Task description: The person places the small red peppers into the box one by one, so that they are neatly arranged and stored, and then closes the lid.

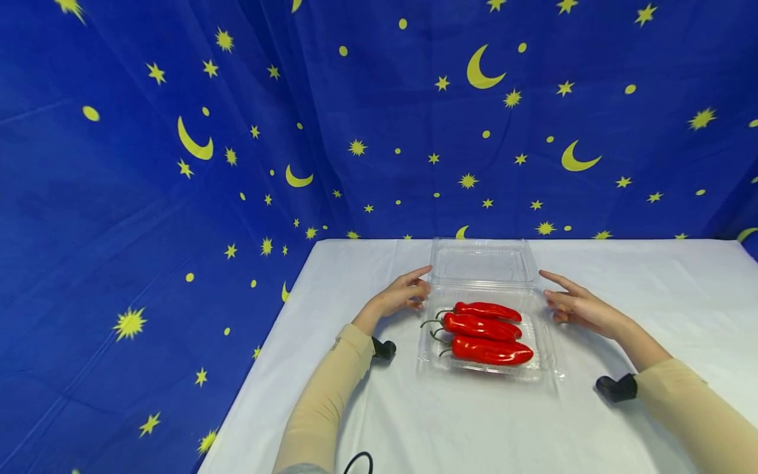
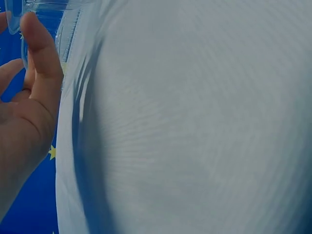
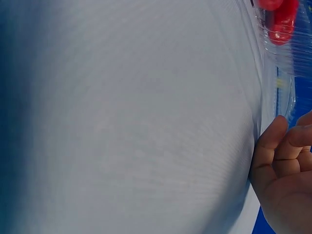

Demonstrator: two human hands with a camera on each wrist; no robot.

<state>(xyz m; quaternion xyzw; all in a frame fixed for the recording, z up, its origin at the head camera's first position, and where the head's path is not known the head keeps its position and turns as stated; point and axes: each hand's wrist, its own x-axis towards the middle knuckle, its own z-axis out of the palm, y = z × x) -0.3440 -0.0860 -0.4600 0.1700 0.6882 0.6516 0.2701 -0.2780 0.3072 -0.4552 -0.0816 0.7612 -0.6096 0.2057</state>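
A clear plastic clamshell container (image 1: 547, 349) lies opened out on the table, its hinged lid (image 1: 482, 264) folded back to the far side. Three long red peppers (image 1: 482, 327) with green stems lie side by side in its base; part of them also shows in the right wrist view. My left hand (image 1: 405, 294) is at the left of the container, index finger stretched to the lid's left edge, other fingers loosely bent. On the opposite side, my right hand (image 1: 580, 308) points its index finger at the lid's right edge. Whether either fingertip touches cannot be told. Neither hand holds anything.
A white cloth covers the table (image 1: 663, 276). Behind and to the left hangs a blue curtain (image 1: 379, 99) with yellow moons and stars. Black wrist devices (image 1: 617, 388) sit under both forearms. A black cable (image 1: 359, 455) curves at the near edge.
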